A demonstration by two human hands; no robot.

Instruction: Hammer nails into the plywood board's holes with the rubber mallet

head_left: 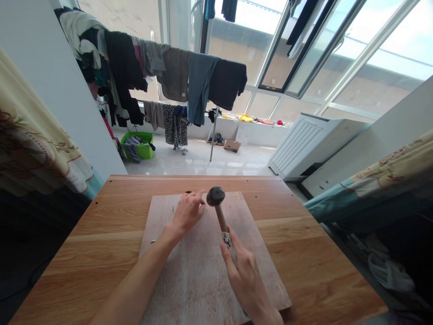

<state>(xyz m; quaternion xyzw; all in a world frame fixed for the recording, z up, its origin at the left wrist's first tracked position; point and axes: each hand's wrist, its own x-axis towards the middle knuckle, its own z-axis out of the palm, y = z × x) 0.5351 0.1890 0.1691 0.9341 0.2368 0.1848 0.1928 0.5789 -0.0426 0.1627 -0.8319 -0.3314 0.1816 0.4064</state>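
My right hand [244,270] is wrapped round the handle of a rubber mallet [215,196]. The mallet has a round black head and a wooden handle, with a patterned patch just above my grip. Its head is raised over the far part of a pale, worn wooden board [203,280]. Beside the head, on its left, my left hand [190,211] rests at the board's far side with the fingers curled in a pinch; whatever they hold is too small or hidden. A thin nail [173,208] stands upright in the board. Another small metal piece [153,241] lies near the left edge.
The board lies on a wooden table [304,253] with small dark holes along its far edge. Beyond it stand a drying rack full of clothes [172,72], a green basket [145,151] and a white cabinet [304,140]. Curtains [382,176] hang at both sides.
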